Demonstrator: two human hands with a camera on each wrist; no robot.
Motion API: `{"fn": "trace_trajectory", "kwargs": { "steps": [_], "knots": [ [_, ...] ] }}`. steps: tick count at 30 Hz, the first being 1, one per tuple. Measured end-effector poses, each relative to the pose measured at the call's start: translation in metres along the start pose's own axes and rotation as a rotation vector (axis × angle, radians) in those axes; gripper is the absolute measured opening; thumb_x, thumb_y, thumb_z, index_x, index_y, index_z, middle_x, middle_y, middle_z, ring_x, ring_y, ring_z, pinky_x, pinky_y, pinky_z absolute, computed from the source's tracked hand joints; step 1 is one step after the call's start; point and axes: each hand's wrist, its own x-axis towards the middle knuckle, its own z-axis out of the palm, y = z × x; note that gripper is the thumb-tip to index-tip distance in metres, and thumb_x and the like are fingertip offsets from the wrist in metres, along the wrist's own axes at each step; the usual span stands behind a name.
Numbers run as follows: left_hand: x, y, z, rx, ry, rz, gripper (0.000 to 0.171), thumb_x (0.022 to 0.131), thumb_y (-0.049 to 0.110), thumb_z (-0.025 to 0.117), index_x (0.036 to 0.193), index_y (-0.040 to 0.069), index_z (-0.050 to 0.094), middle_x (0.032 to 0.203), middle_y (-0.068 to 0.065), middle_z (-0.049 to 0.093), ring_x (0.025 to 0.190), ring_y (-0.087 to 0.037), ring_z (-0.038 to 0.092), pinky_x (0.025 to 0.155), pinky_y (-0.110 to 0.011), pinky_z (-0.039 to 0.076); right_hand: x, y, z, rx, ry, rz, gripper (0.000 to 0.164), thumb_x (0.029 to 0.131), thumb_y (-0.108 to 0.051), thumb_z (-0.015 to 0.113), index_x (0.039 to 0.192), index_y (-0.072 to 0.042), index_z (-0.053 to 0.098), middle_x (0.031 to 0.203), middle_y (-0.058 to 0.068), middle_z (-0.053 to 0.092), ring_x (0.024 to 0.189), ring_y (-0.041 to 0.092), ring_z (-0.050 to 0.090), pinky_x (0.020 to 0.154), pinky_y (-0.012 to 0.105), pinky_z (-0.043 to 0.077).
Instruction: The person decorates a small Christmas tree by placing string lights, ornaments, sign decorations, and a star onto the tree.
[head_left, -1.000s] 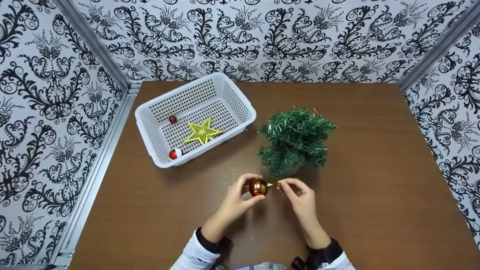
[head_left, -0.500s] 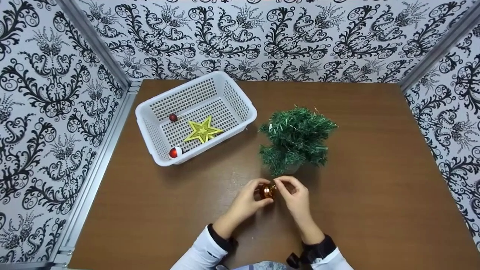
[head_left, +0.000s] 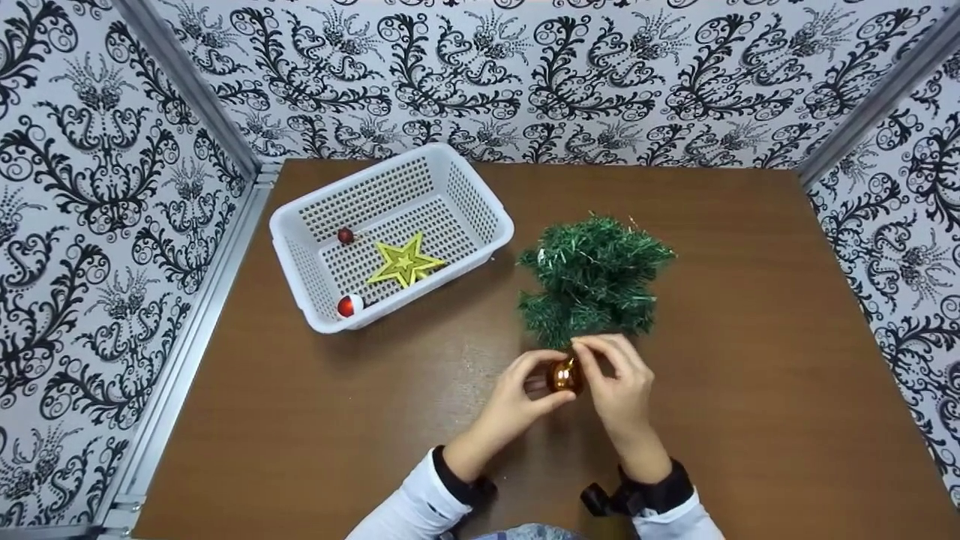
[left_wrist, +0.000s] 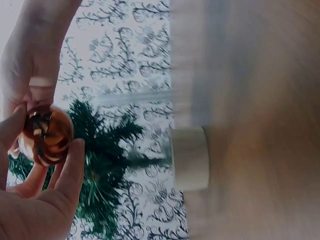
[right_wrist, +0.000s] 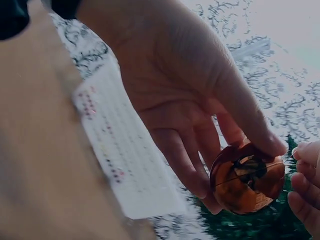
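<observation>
A shiny copper-gold bauble (head_left: 564, 374) is held just in front of a small green artificial Christmas tree (head_left: 592, 277). My left hand (head_left: 517, 394) grips it between thumb and fingers from the left. At the bauble's top, the thumb and fingertips of my right hand (head_left: 622, 382) pinch the hanger end; a thin line near those fingers (right_wrist: 306, 172) shows in the right wrist view. The left wrist view has the bauble (left_wrist: 47, 137) between both hands, with the tree (left_wrist: 102, 165) behind it and its pale round base (left_wrist: 190, 159) on the table.
A white perforated basket (head_left: 300, 311) stands at the back left of the brown table (head_left: 765, 315). In it lie a yellow star (head_left: 405, 260), a small dark red ball (head_left: 345, 235) and a red-and-white ball (head_left: 349, 305). Patterned walls (head_left: 480, 82) enclose the table.
Both hands have moved right and slightly forward with the bauble, closer to the tree's front. The bauble has turned from lying sideways to more upright. Basket and tree have stayed put.
</observation>
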Motion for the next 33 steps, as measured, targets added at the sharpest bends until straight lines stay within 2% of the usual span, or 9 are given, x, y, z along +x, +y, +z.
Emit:
{"fn": "trace_trajectory", "kwargs": {
  "steps": [4,8,13,19,21,26,33],
  "knots": [
    [0.006,0.017,0.005,-0.103,0.047,-0.041,0.043,0.076,0.014,0.069,0.114,0.003,0.053,0.111,-0.012,0.056,0.098,-0.017,0.057,0.079,-0.025,0.05,0.011,0.001,-0.001,-0.1,0.013,-0.08,0.018,0.072,0.001,0.07,0.087,-0.007,0.07,0.079,0.004,0.063,0.071,0.013,0.058,0.065,0.017,0.048],
    [0.011,0.035,0.005,-0.149,0.072,-0.055,0.042,0.077,0.008,0.068,0.114,-0.004,0.051,0.111,-0.017,0.056,0.097,-0.02,0.058,0.079,-0.027,0.051,0.018,0.003,-0.001,-0.228,0.003,-0.13,0.011,0.077,-0.01,0.068,0.087,-0.008,0.07,0.077,0.006,0.061,0.07,0.016,0.057,0.064,0.021,0.046],
    [0.016,0.038,0.007,-0.176,0.077,-0.108,0.042,0.078,0.008,0.067,0.115,-0.005,0.051,0.114,-0.017,0.054,0.097,-0.02,0.058,0.08,-0.025,0.05,0.023,0.006,-0.002,-0.326,-0.016,-0.153,0.01,0.077,-0.012,0.068,0.086,-0.007,0.07,0.075,0.007,0.059,0.069,0.019,0.055,0.064,0.024,0.044],
    [0.02,0.031,0.009,-0.187,0.087,-0.131,0.042,0.079,0.01,0.066,0.116,-0.004,0.052,0.115,-0.017,0.055,0.098,-0.023,0.058,0.081,-0.024,0.049,0.027,0.007,-0.006,-0.349,-0.062,-0.12,0.01,0.077,-0.012,0.069,0.086,-0.008,0.07,0.076,0.006,0.059,0.071,0.019,0.055,0.067,0.024,0.044],
    [0.021,0.023,0.012,-0.181,0.095,-0.129,0.042,0.079,0.01,0.066,0.117,-0.003,0.052,0.116,-0.017,0.055,0.098,-0.022,0.059,0.081,-0.024,0.05,0.028,0.008,-0.007,-0.356,-0.075,-0.097,0.01,0.078,-0.013,0.069,0.086,-0.008,0.07,0.077,0.006,0.059,0.072,0.019,0.055,0.068,0.023,0.044],
    [0.025,0.005,0.019,-0.116,0.116,-0.105,0.044,0.078,0.015,0.068,0.118,0.001,0.054,0.115,-0.015,0.056,0.097,-0.019,0.06,0.079,-0.021,0.05,0.031,0.009,-0.011,-0.347,-0.106,-0.052,0.01,0.078,-0.014,0.068,0.086,-0.008,0.07,0.077,0.005,0.06,0.073,0.017,0.055,0.068,0.022,0.043],
    [0.028,0.001,0.021,-0.017,0.11,-0.097,0.045,0.078,0.026,0.067,0.117,0.006,0.056,0.111,-0.012,0.057,0.094,-0.014,0.06,0.076,-0.016,0.049,0.029,0.008,-0.017,-0.296,-0.145,0.012,0.009,0.077,-0.015,0.069,0.084,-0.01,0.07,0.079,0.0,0.061,0.072,0.01,0.055,0.065,0.015,0.044]
  ]
}}
